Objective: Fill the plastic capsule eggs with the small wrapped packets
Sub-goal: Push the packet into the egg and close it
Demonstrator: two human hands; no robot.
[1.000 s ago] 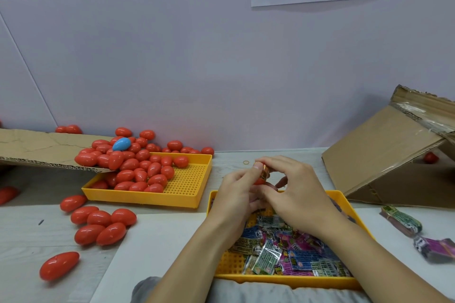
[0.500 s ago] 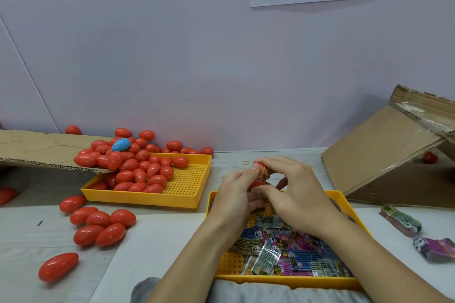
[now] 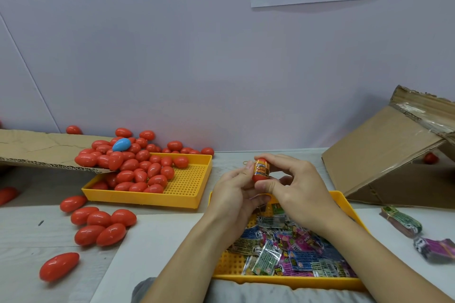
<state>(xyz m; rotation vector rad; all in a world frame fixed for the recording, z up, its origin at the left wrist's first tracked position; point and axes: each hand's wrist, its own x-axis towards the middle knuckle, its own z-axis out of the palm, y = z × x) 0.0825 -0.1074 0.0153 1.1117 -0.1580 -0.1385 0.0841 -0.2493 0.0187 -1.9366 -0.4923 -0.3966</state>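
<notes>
both hands (image 3: 266,187) pinching one upright red capsule egg (image 3: 261,170), long axis vertical, wrapped packet rolled inside

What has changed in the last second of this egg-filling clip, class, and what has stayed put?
Both hands, left hand and right hand, have drawn slightly apart, exposing the orange wrapped packet they still pinch, seated in a red egg half. The trays and loose eggs have not moved.

Pale table (image 3: 29,248) with two yellow trays (image 3: 147,200), loose red eggs (image 3: 103,226), cardboard (image 3: 384,174).

upright red capsule egg (image 3: 261,171), packet (image 3: 261,169) inside
</notes>
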